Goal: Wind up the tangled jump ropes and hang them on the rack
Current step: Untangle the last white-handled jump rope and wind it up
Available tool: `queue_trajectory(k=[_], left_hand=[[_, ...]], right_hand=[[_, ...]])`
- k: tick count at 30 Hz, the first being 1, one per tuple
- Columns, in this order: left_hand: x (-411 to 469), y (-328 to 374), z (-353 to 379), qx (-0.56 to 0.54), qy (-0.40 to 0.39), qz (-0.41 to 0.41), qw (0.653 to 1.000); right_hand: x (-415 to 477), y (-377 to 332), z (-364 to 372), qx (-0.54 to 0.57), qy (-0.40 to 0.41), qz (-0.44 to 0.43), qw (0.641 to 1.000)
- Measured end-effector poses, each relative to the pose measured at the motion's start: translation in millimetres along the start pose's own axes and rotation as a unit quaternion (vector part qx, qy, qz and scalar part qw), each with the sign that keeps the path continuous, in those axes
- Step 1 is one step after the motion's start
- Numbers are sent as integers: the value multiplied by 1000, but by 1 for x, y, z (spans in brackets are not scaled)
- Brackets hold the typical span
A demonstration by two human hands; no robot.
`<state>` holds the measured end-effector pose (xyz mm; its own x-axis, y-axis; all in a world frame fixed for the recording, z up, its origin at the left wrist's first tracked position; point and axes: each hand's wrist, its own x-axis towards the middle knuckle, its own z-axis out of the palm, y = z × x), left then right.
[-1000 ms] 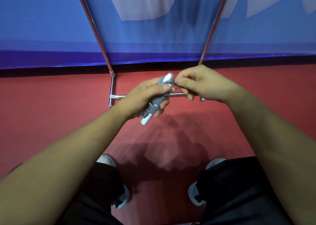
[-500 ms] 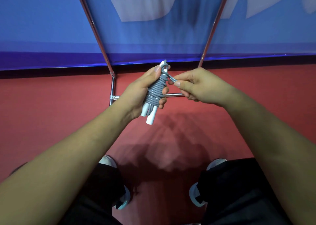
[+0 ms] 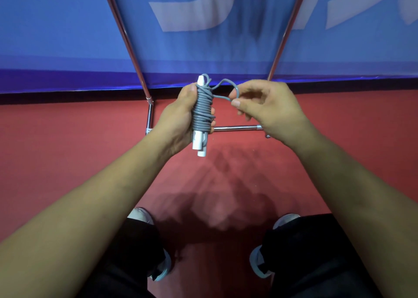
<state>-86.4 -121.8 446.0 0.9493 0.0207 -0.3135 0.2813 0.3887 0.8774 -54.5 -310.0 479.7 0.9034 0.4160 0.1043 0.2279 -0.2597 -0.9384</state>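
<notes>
Here, at the left, the rack's left pole (image 3: 126,39) is seen slanting down to a foot on the red floor (image 3: 56,162), in front of a blue banner (image 3: 56,26). Just right of it the rope (image 3: 203,110) is held upright in the left hand (image 3: 178,119), whose fingers and thumb are curled tightly round it. The grey cord is wound in close turns about two white handles (image 3: 199,145), whose ends stick out below the fist. From the top of the coil a free loop (image 3: 226,87) is led across to the right hand (image 3: 267,107), where it is pinched between thumb and forefinger, the other fingers being loosely bent. Behind the hands a low crossbar (image 3: 237,128) is seen, and the right pole (image 3: 287,30) rises beyond. The winding is judged to be all but done, and the step in hand to be the securing of this last loop. For the next move the loop would need to be tucked or drawn snug so that the turns cannot spring loose, with a firm left grip. The bundle would then have to be lifted to a hanging bar, which is not in view.
</notes>
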Motion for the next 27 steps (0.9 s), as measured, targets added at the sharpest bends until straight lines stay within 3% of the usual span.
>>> queue_trajectory(k=[2, 8, 13, 21, 27], left_hand=[[-2, 0, 2, 9, -15, -6, 1000], [-6, -6, 6, 41, -62, 3, 997], [-8, -10, 9, 84, -55, 39, 994], [-13, -10, 9, 249, -29, 133, 959], [-12, -9, 4, 332, -62, 183, 923]], right_hand=[[2, -1, 2, -30, 27, -36, 999], [6, -7, 6, 84, 15, -62, 994], [10, 0, 5, 189, 27, 3, 982], [11, 0, 3, 128, 39, 104, 986], [12, 3, -3, 140, 29, 136, 980]])
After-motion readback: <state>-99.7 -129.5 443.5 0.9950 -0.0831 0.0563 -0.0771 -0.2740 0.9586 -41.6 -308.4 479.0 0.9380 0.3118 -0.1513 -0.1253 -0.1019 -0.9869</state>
